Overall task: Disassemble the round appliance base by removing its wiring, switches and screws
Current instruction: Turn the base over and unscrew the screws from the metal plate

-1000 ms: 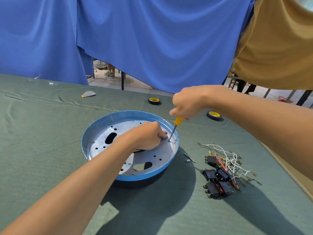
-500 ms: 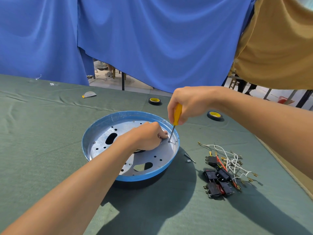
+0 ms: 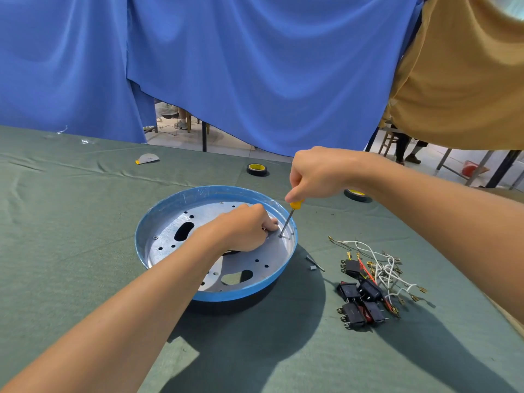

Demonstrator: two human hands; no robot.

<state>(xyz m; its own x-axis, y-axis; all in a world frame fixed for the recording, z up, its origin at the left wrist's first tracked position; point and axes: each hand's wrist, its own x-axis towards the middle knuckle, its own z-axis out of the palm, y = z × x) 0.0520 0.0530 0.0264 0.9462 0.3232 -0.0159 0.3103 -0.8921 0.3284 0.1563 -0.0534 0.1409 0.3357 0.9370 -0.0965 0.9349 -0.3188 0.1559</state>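
One yellow-handled screwdriver [image 3: 288, 221] gripped by right hand [image 3: 317, 174] meets round base [image 3: 167, 207]; left hand [image 3: 243, 231] curled, grasp unclear.

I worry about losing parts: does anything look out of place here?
Nothing looks damaged. Two small metal pieces lie loose on the cloth between the round base and the tangled heap of switches and wires, easy to lose.

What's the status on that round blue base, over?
Right hand grips screwdriver, tip on a screw in the base. Left hand curled inside base beside it. Switches and wires lie out on the cloth. Nothing blocking.
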